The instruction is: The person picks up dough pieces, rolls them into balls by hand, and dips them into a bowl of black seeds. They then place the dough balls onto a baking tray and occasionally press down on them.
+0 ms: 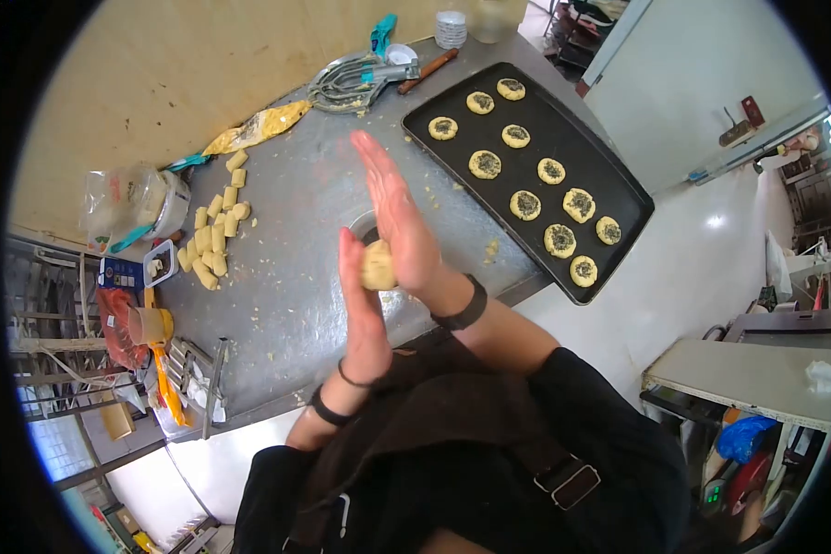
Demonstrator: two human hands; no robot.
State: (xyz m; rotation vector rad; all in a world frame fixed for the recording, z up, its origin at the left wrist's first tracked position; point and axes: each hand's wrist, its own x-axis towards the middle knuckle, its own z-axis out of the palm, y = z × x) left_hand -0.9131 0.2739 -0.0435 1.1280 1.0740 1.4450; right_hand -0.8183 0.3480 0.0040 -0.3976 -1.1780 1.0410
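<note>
A pale yellow dough ball (pixel 377 268) sits pressed between my two palms above the metal table (pixel 286 277). My left hand (pixel 364 319) is upright on the near side of the ball, and my right hand (pixel 395 217) lies flat against its far side, fingers stretched toward the wall. A black baking tray (pixel 609 175) to the right carries several round flattened cookies topped with dark filling (pixel 524 204). Cut dough pieces (pixel 214 235) lie in a loose group on the table to the left.
A small round bowl (pixel 364 225) stands partly hidden behind my hands. A yellow piping bag (pixel 258 127), a metal press tool (pixel 351 81), a rolling pin (pixel 427 71) and a plastic container (pixel 148 198) sit along the wall. Crumbs are scattered on the table.
</note>
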